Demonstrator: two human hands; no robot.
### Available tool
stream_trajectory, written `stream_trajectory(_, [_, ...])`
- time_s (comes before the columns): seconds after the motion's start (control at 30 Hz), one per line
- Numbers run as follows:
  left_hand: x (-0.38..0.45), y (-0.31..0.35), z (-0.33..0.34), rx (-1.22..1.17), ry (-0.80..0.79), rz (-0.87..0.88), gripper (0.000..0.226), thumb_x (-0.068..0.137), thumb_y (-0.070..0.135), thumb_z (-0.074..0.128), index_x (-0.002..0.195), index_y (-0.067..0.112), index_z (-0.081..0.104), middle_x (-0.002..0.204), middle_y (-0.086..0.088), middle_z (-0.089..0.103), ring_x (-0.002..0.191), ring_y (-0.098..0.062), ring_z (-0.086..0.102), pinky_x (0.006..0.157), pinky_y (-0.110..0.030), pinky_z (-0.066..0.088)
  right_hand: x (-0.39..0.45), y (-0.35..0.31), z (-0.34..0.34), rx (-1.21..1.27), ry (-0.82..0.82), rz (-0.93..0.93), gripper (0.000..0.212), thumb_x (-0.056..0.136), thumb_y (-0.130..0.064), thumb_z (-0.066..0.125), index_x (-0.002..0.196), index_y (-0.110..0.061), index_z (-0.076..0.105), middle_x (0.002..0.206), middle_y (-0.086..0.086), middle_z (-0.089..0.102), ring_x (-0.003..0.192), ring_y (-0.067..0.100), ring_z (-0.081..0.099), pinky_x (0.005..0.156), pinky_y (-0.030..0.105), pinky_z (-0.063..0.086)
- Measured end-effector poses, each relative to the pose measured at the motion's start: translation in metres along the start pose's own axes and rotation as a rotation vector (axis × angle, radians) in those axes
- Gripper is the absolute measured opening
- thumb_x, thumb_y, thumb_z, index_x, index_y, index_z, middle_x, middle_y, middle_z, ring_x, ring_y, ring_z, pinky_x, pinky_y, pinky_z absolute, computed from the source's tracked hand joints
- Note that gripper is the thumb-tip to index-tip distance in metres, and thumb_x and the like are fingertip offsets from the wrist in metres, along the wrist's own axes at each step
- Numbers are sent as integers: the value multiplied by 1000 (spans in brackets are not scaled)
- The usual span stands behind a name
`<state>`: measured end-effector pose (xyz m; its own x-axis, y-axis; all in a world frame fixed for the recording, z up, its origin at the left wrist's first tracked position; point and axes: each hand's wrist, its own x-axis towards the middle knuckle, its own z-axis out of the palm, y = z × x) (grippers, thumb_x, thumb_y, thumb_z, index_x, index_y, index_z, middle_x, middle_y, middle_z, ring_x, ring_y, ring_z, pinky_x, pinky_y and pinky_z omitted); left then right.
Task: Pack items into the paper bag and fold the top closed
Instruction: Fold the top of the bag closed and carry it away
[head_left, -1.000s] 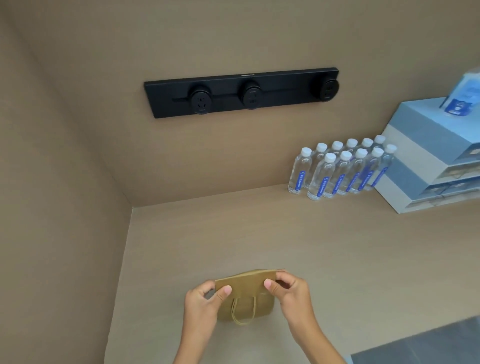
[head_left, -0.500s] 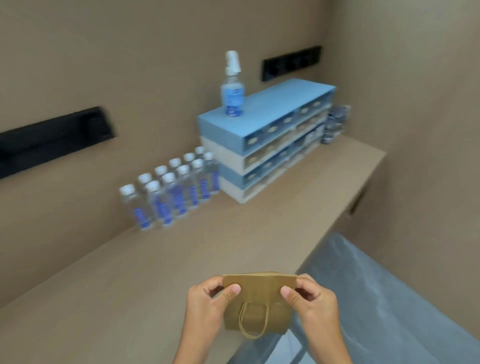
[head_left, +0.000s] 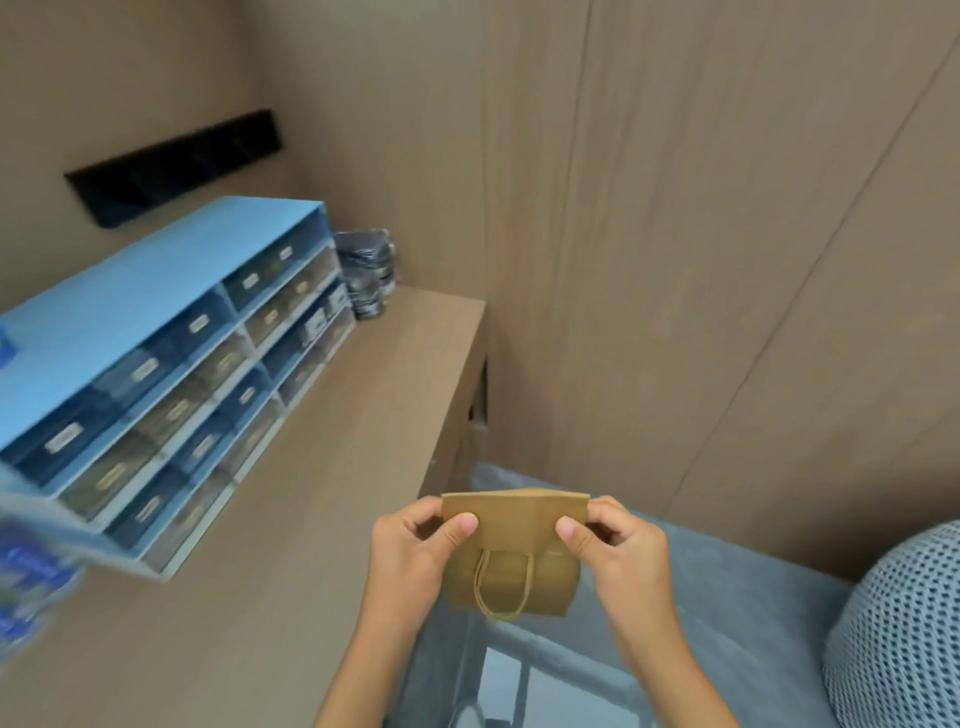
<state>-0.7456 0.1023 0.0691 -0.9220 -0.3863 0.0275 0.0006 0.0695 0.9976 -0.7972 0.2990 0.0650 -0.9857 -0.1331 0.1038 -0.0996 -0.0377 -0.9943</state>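
A small brown paper bag with a twine handle hangs in the air between my hands, past the counter's right edge. Its top is folded over toward me and its lower part bulges. My left hand pinches the folded top at its left corner, thumb on the front. My right hand pinches the right corner the same way. What is inside the bag is hidden.
A wooden counter runs along the left. On it stands a blue drawer organiser, with dark packets stacked behind it and blurred water bottles at the far left. A grey-blue surface and a mesh cushion lie below right.
The view has swung right, from the corner with the bottles to the counter's right end. The bag left the counter and is now held in the air; both hands keep their grip.
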Motion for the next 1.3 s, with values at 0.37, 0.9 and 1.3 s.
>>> stream_trajectory(0.37, [239,-19,55,-8,-127,21,26,84,6,67,83,28,81,82,2,81,77,-11,75,67,-21,58,223,25,6,-91,105,15,18,82,2,69,70,-11,74,76,15,63,64,13,56,61,23,44])
stream_trajectory(0.9, [398,-56,-62,-48,620,-139,19,84,-2,70,75,13,78,71,5,79,64,-3,70,62,-13,53,496,86,229,-211,-665,30,8,77,4,73,71,1,71,81,27,67,70,19,59,69,35,46])
stream_trajectory(1.3, [443,-93,-74,-23,1252,-360,25,84,-3,69,71,17,76,64,8,75,61,-3,63,62,-13,50,577,152,370,-207,-1307,63,18,78,2,73,64,-9,69,65,-4,63,60,7,54,62,22,44])
